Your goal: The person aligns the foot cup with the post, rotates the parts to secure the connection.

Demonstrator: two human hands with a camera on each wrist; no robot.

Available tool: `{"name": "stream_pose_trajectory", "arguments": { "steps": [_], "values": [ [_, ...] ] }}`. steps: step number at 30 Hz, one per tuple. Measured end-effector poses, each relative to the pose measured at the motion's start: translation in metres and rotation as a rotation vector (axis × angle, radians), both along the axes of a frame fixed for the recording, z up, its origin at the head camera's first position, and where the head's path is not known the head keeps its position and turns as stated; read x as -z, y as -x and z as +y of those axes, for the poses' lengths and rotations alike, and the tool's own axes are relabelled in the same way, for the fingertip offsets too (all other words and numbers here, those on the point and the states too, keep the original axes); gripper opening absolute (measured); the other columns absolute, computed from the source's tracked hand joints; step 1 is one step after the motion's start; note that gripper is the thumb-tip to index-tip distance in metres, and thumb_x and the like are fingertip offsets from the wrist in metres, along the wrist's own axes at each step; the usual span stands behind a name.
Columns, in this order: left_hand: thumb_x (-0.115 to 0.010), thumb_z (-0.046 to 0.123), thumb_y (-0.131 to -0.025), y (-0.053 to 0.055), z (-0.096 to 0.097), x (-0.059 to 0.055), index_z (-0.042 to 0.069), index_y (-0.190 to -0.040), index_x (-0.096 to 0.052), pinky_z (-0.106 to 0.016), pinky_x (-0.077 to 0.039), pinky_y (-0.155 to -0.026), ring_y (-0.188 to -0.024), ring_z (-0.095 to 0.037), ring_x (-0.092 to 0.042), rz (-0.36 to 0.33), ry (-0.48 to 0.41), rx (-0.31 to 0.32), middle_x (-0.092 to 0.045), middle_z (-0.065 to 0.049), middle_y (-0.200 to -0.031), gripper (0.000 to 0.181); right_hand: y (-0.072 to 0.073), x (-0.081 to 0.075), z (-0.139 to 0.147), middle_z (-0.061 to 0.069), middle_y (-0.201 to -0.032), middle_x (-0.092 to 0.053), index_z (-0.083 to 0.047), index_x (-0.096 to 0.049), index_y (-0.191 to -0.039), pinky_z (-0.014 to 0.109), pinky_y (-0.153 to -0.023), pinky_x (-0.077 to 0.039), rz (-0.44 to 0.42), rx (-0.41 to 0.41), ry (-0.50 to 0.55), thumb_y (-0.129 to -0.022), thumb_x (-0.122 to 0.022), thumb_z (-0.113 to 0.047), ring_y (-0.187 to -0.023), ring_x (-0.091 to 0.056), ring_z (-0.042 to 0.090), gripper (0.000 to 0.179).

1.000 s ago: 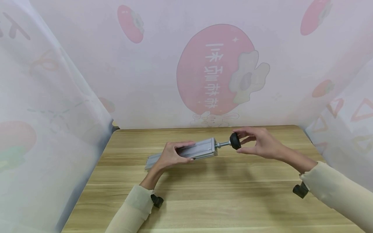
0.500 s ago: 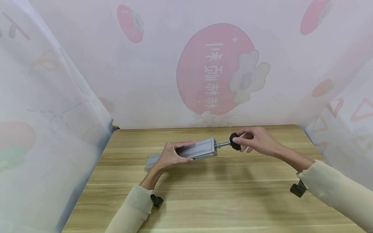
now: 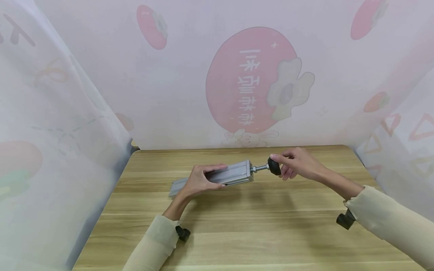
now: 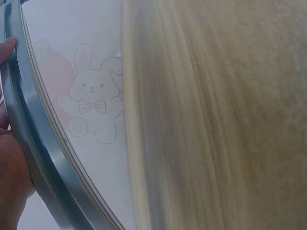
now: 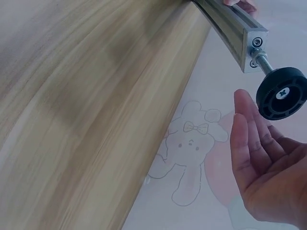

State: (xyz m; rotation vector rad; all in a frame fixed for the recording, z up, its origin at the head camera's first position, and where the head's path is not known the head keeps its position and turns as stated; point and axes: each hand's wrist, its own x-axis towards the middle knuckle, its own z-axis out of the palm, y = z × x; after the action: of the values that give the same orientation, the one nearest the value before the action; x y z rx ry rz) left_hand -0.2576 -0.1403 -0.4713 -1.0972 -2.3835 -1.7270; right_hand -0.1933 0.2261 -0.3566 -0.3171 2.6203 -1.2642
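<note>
My left hand (image 3: pixel 200 180) grips a silver aluminium profile (image 3: pixel 234 173) around its middle, thumb on the near side and fingers over the far side. From the profile's right end sticks a threaded rod with a nut, and a black levelling foot (image 3: pixel 274 166) sits at the rod's tip. My right hand (image 3: pixel 301 165) is at this foot, one digit touching its upper edge. In the right wrist view the fingers (image 5: pixel 249 139) extend beside the foot, loosely bent, not wrapped around it. The right thumb is out of that view. In the left wrist view the profile (image 4: pixel 36 115) runs down the left side.
A wooden table (image 3: pixel 237 233) lies beneath, with shadows of both hands on it. Pale printed cloth (image 3: pixel 183 94) hangs behind and on both sides. Each sleeve carries a small black wrist camera, such as the right one (image 3: pixel 346 219).
The right-hand fingers first spread around the foot, then closed on it, and now sweep below it with one digit at its top. The foot's angle has changed slightly. The left hand has stayed still.
</note>
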Motion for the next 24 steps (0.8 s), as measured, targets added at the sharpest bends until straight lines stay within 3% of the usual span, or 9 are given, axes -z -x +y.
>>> {"name": "stream_pose_trajectory", "arguments": {
  "steps": [4,7,10,13,18,24],
  "values": [
    [-0.096,0.007,-0.071,0.0,0.0,0.0,0.018,-0.127,-0.08,-0.029,-0.051,-0.107,-0.127,-0.022,-0.068,0.007,0.004,-0.004,-0.075,-0.002,-0.131,0.06,-0.002,0.001,0.002,0.01,-0.092,-0.078,0.0,-0.074,-0.116,0.037,-0.068,-0.064,0.069,-0.032,-0.024,-0.107,-0.06,-0.045,-0.081,-0.077,0.026,0.048],
    [-0.095,0.004,-0.07,-0.001,0.0,-0.001,0.019,-0.127,-0.08,-0.029,-0.051,-0.107,-0.127,-0.022,-0.068,0.014,0.004,-0.005,-0.075,-0.002,-0.131,0.061,-0.004,0.004,0.005,0.01,-0.112,-0.077,0.0,-0.067,-0.135,0.036,-0.073,-0.064,0.191,-0.1,-0.029,-0.1,-0.074,-0.033,-0.097,-0.075,0.025,0.049],
    [-0.096,0.004,-0.07,-0.001,0.0,-0.001,0.019,-0.127,-0.08,-0.029,-0.051,-0.108,-0.127,-0.021,-0.068,0.015,0.004,-0.005,-0.075,-0.002,-0.131,0.061,-0.003,0.008,0.007,0.012,-0.132,-0.071,-0.001,-0.057,-0.148,0.036,-0.08,-0.064,0.351,-0.209,-0.026,-0.086,-0.09,-0.018,-0.115,-0.07,0.029,0.072],
    [-0.096,0.006,-0.07,0.0,0.0,-0.001,0.019,-0.127,-0.08,-0.029,-0.051,-0.107,-0.126,-0.021,-0.068,0.009,0.003,-0.004,-0.075,-0.002,-0.131,0.061,-0.001,0.013,0.01,0.014,-0.143,-0.065,-0.002,-0.054,-0.15,0.036,-0.084,-0.063,0.506,-0.312,-0.023,-0.075,-0.097,-0.007,-0.125,-0.065,0.029,0.087],
    [-0.096,0.006,-0.07,0.0,-0.001,0.0,0.017,-0.127,-0.08,-0.028,-0.051,-0.106,-0.126,-0.023,-0.069,0.008,0.0,-0.004,-0.075,-0.003,-0.13,0.06,0.002,0.018,0.013,0.018,-0.138,-0.067,0.0,-0.058,-0.145,0.039,-0.083,-0.064,0.656,-0.4,0.019,-0.068,-0.095,0.008,-0.124,-0.066,0.019,0.086],
    [-0.097,0.008,-0.07,0.0,0.0,0.0,0.02,-0.127,-0.08,-0.027,-0.051,-0.106,-0.126,-0.021,-0.069,0.0,0.003,-0.005,-0.075,-0.001,-0.13,0.06,0.004,0.017,0.015,0.013,-0.129,-0.073,0.001,-0.063,-0.139,0.035,-0.081,-0.064,0.669,-0.383,0.026,-0.068,-0.094,0.011,-0.116,-0.071,0.02,0.078]
  ]
}}
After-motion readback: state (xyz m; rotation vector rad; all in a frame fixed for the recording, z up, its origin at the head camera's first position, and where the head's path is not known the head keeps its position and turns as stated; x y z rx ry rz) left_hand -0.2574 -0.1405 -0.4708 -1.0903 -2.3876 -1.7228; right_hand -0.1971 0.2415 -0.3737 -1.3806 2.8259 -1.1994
